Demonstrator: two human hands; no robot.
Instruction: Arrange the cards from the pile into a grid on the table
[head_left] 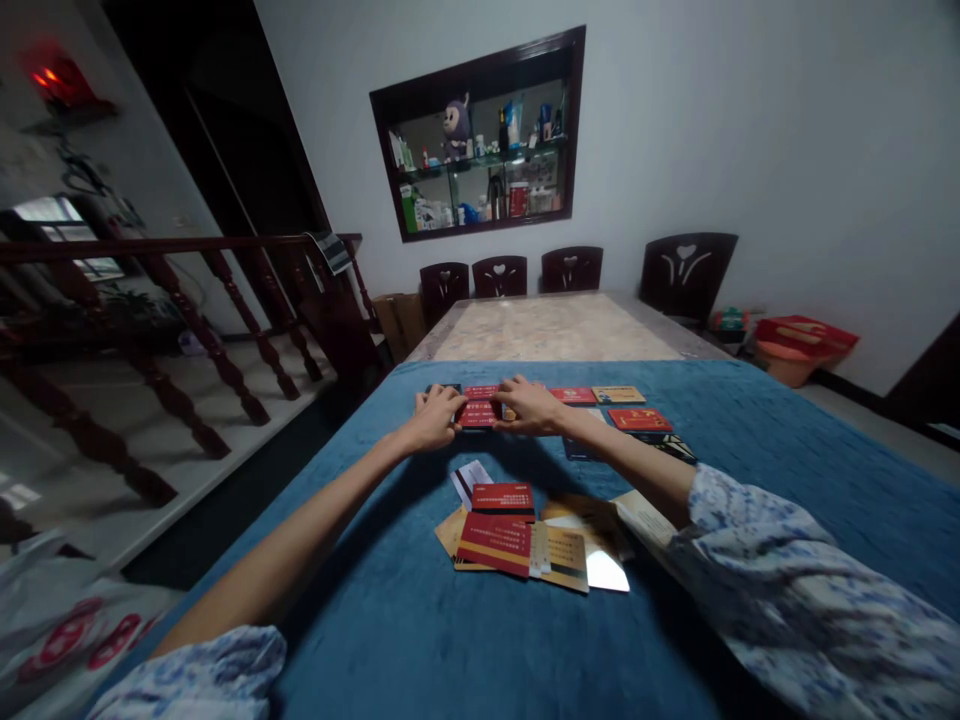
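One red card [478, 413], long axis sideways; left hand [437, 415], right hand [529, 405] curled at ends, pinch unclear.

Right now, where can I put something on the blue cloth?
Bare blue cloth lies nearer than the loose cards, between both sleeves, and right of the card rows, beyond the right sleeve. It's crowded among those loose cards and around the left hand and right hand.

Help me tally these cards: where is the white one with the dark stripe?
In the head view, the white card lies at the upper left of the loose pile, beside a red card and below the left hand.
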